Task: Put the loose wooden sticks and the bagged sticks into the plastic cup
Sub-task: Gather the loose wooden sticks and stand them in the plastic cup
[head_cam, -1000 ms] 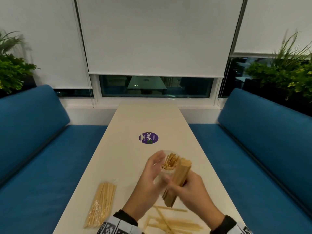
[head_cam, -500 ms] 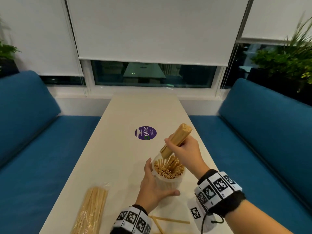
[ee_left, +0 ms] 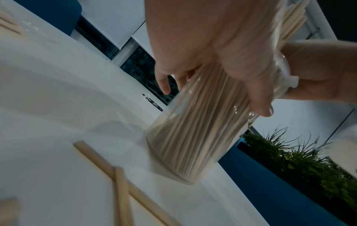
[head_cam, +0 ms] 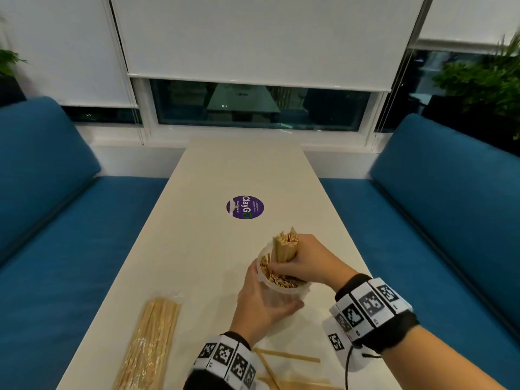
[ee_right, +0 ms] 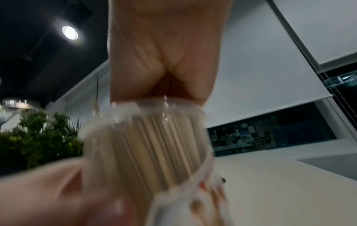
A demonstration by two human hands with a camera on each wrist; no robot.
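Observation:
A clear plastic cup [head_cam: 284,294] packed with wooden sticks stands on the white table [head_cam: 208,249]. My left hand [head_cam: 260,301] grips the cup's side; the same cup [ee_left: 193,137] shows in the left wrist view, wrapped by my left hand [ee_left: 222,58]. My right hand [head_cam: 305,263] holds a bundle of sticks [head_cam: 285,244] upright with its lower end inside the cup's mouth. In the right wrist view my right hand [ee_right: 164,61] sits just above the blurred cup [ee_right: 142,154]. A bag of sticks [head_cam: 150,344] lies near the table's left edge. Loose sticks [head_cam: 287,357] lie by my wrists.
A round purple sticker [head_cam: 245,207] is on the table beyond the cup. Blue bench seats [head_cam: 56,220] run along both long sides of the table. A window with white blinds [head_cam: 259,38] closes off the far end, and plants [head_cam: 486,77] stand at the back right.
My right hand has lowered the stick bundle from above the cup into its mouth. My left hand has stayed on the cup. The view has tilted down slightly.

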